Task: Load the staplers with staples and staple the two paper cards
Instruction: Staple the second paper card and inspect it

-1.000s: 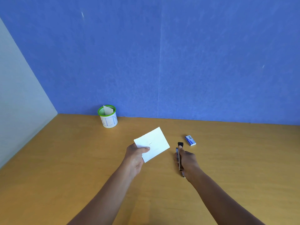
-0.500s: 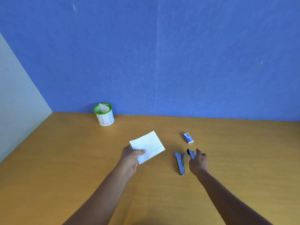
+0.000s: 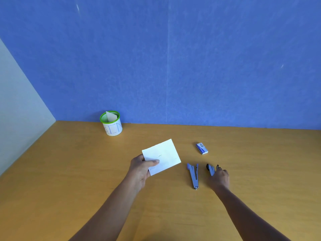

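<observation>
An office-style desk corner. A plain wooden table point(image 3: 69, 180) meets a blue felt-like partition wall point(image 3: 173, 58), with a pale panel point(image 3: 17, 110) on the left. Stationery lies about: a green-rimmed mesh pen pot point(image 3: 112, 125), a small staple box point(image 3: 201, 148) and staplers point(image 3: 194, 174).

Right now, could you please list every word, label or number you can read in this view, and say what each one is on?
"BEN" in pale blue hand-drawn capitals, on the white side of the green-rimmed cup; a further letter may be cut off at the curve.
Staple box: blue and white print, too small and blurred to read.
White paper cards in the left hand: only short staple marks, no text.
Two staplers: no readable markings.
</observation>
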A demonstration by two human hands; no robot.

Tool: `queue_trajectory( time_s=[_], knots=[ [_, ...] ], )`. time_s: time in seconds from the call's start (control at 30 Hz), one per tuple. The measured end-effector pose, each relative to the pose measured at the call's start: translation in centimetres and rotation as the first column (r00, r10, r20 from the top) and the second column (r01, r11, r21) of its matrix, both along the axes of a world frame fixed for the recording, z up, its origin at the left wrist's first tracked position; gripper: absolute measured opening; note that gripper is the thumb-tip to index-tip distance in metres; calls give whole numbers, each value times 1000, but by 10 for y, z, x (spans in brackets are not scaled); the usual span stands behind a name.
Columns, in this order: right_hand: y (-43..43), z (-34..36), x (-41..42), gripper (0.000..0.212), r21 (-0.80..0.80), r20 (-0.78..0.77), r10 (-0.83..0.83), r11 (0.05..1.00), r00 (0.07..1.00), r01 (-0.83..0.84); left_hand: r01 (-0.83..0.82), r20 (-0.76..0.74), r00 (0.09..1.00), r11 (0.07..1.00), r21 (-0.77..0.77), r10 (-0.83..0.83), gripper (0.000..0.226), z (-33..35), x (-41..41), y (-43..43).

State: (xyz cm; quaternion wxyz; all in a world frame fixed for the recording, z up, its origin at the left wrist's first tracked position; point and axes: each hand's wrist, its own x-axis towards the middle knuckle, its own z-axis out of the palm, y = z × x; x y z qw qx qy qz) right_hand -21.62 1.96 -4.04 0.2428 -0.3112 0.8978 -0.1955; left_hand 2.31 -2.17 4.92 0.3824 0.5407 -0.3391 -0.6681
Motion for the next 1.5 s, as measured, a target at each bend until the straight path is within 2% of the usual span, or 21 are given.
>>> queue_trajectory(
  time_s=[0.37,0.47,0.57,0.63,0.77,0.87,0.93,1.0,1.17,1.5],
  knots=[
    [-3,7,1,37,-3,25,-49,999,998,49,-19,20,1000,999,-26,20,30,6,1,-2],
    [-9,21,6,35,-49,1,-67,997,998,67,-21,9,1000,998,-63,22,24,10,-1,-2],
    [-17,48,20,32,-205,113,-16,978,993,39,-31,-27,999,996,-87,29,19,16,-4,-2],
    [-21,69,34,22,-340,247,50,940,968,39,-36,-60,998,994,-102,30,18,22,-8,-3],
    [-23,116,66,36,-518,497,208,850,842,96,-56,-116,993,986,-159,37,18,39,-13,-2],
    [-16,152,86,48,-608,579,300,779,758,155,-80,-142,989,971,-224,49,17,60,-15,2],
    [-7,178,95,45,-656,628,363,723,689,217,-98,-152,987,947,-305,53,16,79,-16,5],
    [1,200,100,41,-719,616,466,662,635,212,-118,-152,987,906,-407,60,16,103,-16,8],
    [12,243,101,18,-807,555,569,545,607,227,-132,-191,981,799,-587,21,15,156,-18,25],
    [34,297,100,11,-933,358,633,278,687,230,-140,-209,977,601,-787,-46,24,209,-30,53]
  ],
)
